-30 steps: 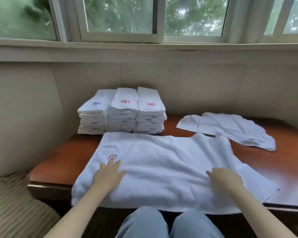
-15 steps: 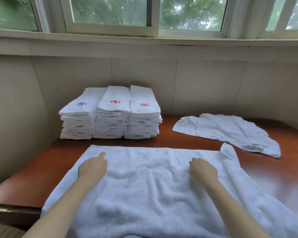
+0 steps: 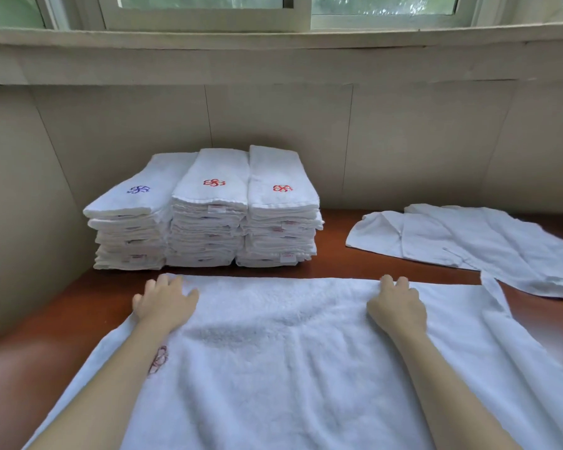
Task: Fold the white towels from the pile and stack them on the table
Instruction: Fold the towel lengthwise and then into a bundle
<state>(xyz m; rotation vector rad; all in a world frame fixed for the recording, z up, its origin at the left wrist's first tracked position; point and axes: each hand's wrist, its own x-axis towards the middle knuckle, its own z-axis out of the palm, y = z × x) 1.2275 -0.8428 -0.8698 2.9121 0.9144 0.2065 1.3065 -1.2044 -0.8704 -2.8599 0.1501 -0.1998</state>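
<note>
Left hand (image 3: 165, 303): palm down on the towel (image 3: 290, 368) at its far left corner, fingers slightly spread.

Right hand (image 3: 397, 306): on the same far edge, fingers bent down over it, tips hidden. Pinching or only pressing, cannot tell.

Towel lies flat on the table (image 3: 46, 336), reaching back under both forearms. It runs on to the right of the right hand, where a corner juts past the far edge. Red mark (image 3: 158, 358) beside the left forearm.

A narrow strip of bare wood shows just beyond the fingertips. Then three stacks (image 3: 208, 216) of folded towels, side by side, beyond the left hand and against the wall.

Beyond and right of the right hand: a loose pile (image 3: 485, 245), lying low, near the jutting corner. More bare wood shows left of the left hand.
</note>
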